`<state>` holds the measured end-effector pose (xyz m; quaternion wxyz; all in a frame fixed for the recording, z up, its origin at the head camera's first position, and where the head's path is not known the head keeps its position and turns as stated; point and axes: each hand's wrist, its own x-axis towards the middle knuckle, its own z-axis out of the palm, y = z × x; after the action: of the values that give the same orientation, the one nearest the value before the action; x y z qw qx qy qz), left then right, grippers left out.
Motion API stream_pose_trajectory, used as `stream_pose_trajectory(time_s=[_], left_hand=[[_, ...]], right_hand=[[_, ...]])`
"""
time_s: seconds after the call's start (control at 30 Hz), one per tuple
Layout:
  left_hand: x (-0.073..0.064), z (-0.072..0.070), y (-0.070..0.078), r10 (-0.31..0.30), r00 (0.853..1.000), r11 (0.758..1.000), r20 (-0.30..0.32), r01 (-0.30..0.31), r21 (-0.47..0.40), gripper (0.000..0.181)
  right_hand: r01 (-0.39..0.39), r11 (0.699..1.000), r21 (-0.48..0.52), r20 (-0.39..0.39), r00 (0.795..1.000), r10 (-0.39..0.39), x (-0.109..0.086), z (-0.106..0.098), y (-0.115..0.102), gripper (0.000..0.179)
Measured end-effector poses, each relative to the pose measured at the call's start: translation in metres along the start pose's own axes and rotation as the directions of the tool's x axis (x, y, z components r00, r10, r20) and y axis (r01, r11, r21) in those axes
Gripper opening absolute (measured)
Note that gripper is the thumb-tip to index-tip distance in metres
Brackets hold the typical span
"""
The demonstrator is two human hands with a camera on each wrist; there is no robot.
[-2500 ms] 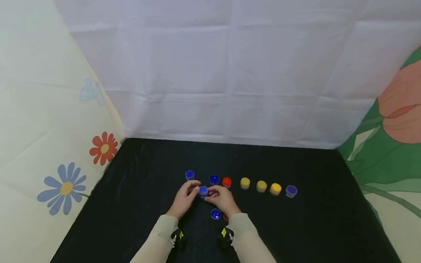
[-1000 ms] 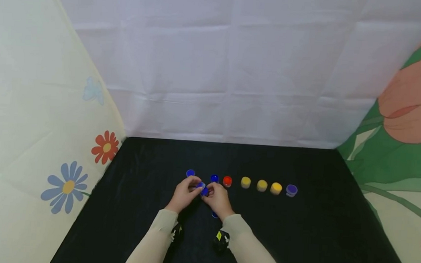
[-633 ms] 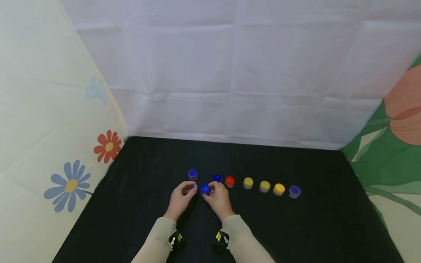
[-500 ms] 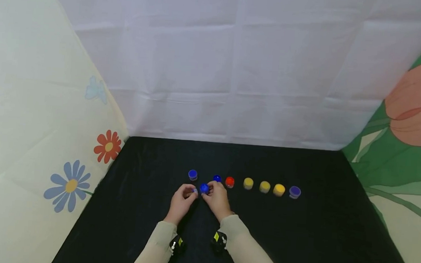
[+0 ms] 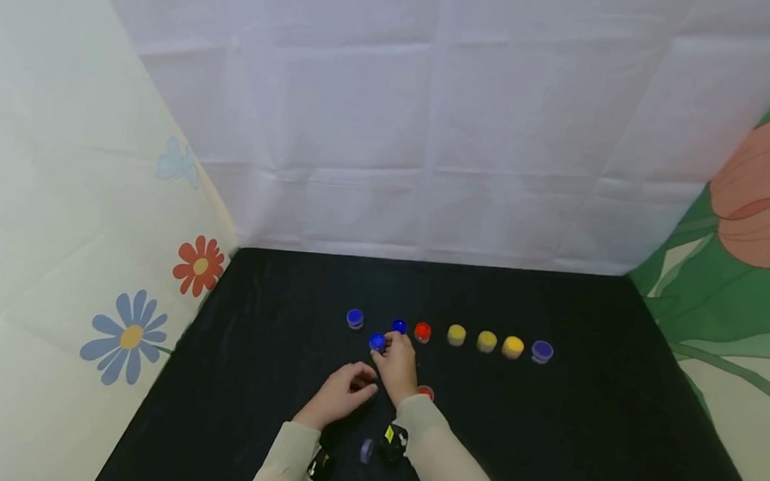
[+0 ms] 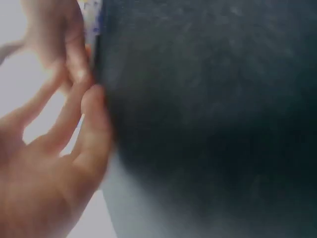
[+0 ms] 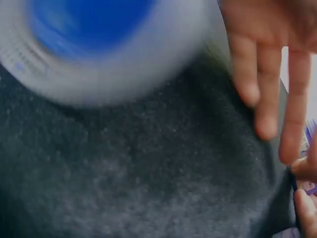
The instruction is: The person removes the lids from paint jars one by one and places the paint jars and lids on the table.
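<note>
In the head view my right hand (image 5: pixel 398 366) pinches a small blue paint pot (image 5: pixel 377 342) by its side, its glossy blue top facing up. The pot's printed wall (image 6: pixel 92 15) shows past the fingers in the left wrist view. My left hand (image 5: pixel 342 394) is lower and to the left, its fingers loosely bent and holding nothing. A disc-shaped lid (image 5: pixel 366 451) appears edge-on between the two wrists. Large and blurred in the right wrist view is a round thing (image 7: pixel 143 69) with a whitish rim and blue middle.
Behind the hands a row of small pots crosses the black table (image 5: pixel 274 315): blue (image 5: pixel 355 319), another blue (image 5: pixel 399 327), red (image 5: pixel 422 332), several yellow (image 5: pixel 487 341) and purple (image 5: pixel 541 351). Another red pot (image 5: pixel 425 393) is partly hidden by my right wrist.
The left hand separated from the pot with the lid, moved down toward the body and let the lid go. The right hand still pinches the pot.
</note>
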<state>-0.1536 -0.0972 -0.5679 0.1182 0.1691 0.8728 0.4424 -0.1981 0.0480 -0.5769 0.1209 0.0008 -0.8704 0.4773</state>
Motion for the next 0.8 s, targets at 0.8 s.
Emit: stream_pose_trajectory(time_s=[0.8], left_hand=[[-0.102,-0.013,0.000,-0.069,0.856,0.980,0.512,-0.039,0.196,0.033]], right_hand=[[-0.017,1.000,-0.013,0.022,1.000,0.017,0.001,-0.004,0.000,0.030]])
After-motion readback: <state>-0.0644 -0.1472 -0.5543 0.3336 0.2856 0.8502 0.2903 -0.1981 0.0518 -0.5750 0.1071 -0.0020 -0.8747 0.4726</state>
